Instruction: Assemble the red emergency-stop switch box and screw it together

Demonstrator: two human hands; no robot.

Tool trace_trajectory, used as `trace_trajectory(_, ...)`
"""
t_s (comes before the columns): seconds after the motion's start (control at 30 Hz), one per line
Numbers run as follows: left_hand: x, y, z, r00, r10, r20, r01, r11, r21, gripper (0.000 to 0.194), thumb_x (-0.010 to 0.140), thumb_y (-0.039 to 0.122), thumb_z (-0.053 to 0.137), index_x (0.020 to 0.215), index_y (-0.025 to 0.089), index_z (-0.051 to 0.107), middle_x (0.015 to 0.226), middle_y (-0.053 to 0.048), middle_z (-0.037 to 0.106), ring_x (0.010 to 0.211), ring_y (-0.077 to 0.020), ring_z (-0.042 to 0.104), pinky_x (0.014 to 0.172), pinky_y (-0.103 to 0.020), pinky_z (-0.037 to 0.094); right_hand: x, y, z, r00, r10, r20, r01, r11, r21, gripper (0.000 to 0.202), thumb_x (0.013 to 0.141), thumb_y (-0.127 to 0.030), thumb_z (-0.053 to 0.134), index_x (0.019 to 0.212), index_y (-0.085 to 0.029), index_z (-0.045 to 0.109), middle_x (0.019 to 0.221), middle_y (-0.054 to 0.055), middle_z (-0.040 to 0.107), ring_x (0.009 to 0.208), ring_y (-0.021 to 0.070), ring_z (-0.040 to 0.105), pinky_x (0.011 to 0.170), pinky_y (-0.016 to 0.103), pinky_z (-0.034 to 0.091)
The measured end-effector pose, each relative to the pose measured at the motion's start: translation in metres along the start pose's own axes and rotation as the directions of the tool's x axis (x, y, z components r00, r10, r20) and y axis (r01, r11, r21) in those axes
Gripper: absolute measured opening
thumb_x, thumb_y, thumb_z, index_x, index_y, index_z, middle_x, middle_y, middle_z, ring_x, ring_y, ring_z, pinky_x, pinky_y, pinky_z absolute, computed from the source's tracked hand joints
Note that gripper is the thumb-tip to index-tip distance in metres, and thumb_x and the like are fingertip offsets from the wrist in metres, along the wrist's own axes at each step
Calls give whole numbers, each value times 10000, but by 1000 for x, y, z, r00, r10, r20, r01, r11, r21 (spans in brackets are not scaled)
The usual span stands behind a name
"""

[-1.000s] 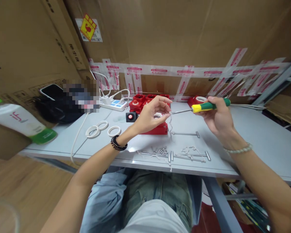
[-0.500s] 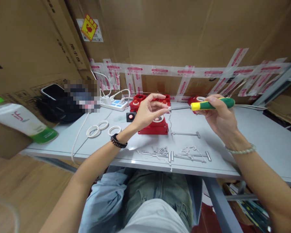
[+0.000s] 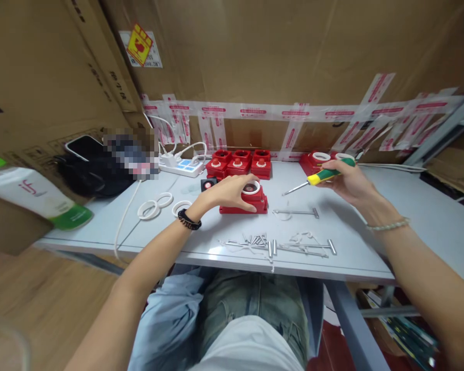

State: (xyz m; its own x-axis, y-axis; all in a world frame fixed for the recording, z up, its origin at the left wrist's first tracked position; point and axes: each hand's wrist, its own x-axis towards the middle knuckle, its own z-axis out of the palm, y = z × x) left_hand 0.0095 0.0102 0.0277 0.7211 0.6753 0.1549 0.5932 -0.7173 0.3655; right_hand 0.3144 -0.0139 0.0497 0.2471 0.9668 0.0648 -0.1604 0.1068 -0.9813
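Note:
My left hand (image 3: 229,192) lies over a red box-shaped housing (image 3: 242,209), its fingers curled on the top and thumb on the front, gripping it. A white ring (image 3: 258,189) sits around the housing's round opening. My right hand (image 3: 354,186) is closed around the green and yellow handle of a screwdriver (image 3: 324,175), held above the table. The screwdriver's metal tip points left and down, apart from the housing. Below the tip lies a T-shaped metal rod (image 3: 296,212) with white cord near it.
Several screws (image 3: 259,239) and more T-shaped rods (image 3: 309,251) with cord lie near the front edge. Loose white rings (image 3: 149,209) are at left. Three red units (image 3: 237,164) stand behind, other red units (image 3: 311,161) at back right. A power strip (image 3: 183,166) is back left.
My left hand has moved down from the screwdriver tip onto the red housing. The screwdriver has moved right, its tip now tilted down, and the cord hanging near the tip has dropped.

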Motion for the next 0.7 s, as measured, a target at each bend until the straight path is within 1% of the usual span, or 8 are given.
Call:
trace_trajectory(0.07,1,-2,-4,1000,9,-1,-9,999,-38,732,655,491,794,1257,193,504,1263,-114,616,1130,-305,593,953,-443,461,-1,4,4,999,32,-31,-32,999,2,140,697,-121,666,621,-180,565,574,-23,600,552,142,623,509,310,586)
trace_trajectory(0.13,0,-1,-10,998,33,-51,-38,995,-96,680,658,474,792,1213,206,508,1232,-91,613,1096,-281,589,930,-417,467,-4,7,9,998,45,-47,-43,999,26,137,708,-111,639,626,-179,553,587,-26,591,566,138,621,516,305,582)
trace_trajectory(0.23,-2,1,-18,983,45,-178,-75,983,-169,627,673,445,773,1180,220,481,1191,-68,587,1019,-240,575,871,-379,477,-8,7,13,1000,-5,-4,5,998,56,149,718,-145,646,637,-191,530,610,-33,575,572,130,610,536,305,581)
trace_trajectory(0.3,-3,2,-20,975,38,-221,-82,977,-195,611,671,434,769,1161,230,467,1153,-53,573,956,-215,560,825,-358,477,-9,6,13,999,-43,24,42,997,61,159,723,-178,654,645,-201,518,623,-31,573,578,131,606,558,316,587)
trace_trajectory(0.43,-4,5,-20,978,21,-210,-66,976,-207,584,658,416,775,1123,238,470,1017,-24,562,818,-182,525,723,-333,459,-7,7,10,994,-98,56,96,994,49,161,707,-211,662,652,-209,510,637,-20,572,590,129,595,576,314,588)
trace_trajectory(0.53,-3,7,-19,979,30,-200,-73,975,-212,580,658,417,773,1119,238,468,951,-15,554,774,-176,507,681,-328,446,-7,9,10,988,-136,77,134,990,31,190,698,-249,680,656,-212,499,631,-32,553,584,125,592,574,314,590)
trace_trajectory(0.7,-3,8,-20,980,39,-194,-80,974,-212,590,659,427,772,1125,235,466,943,-12,549,766,-173,502,667,-317,435,-12,10,15,996,-82,38,79,994,74,161,633,-234,692,660,-204,536,660,-43,558,615,114,600,534,271,580)
